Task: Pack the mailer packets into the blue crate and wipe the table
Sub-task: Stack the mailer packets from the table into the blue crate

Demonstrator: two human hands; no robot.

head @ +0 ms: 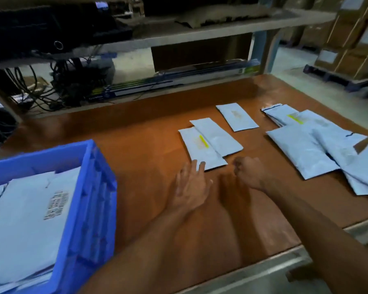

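Flat-fingered, my left hand [191, 187] touches a pale grey plastic mailer packet [202, 147]; my right hand [249, 172] is curled, empty. On the brown wooden table [136, 134], not yet wiped, the blue plastic crate [98, 187] sits part-filled; several loose packets [302, 151] wait outside.

Blue crate [94, 166]: upright at 8 o'clock on the tabletop [149, 128], open-topped.
Packets in crate [30, 209]: pale mailers stacked flat, the top one printed.
Centre pair [202, 149]: two lying flat and overlapping, the nearer one striped yellow.
Single packet [237, 116]: flat, 1 o'clock.
Heap [302, 151]: overlapping packets, 3 o'clock.
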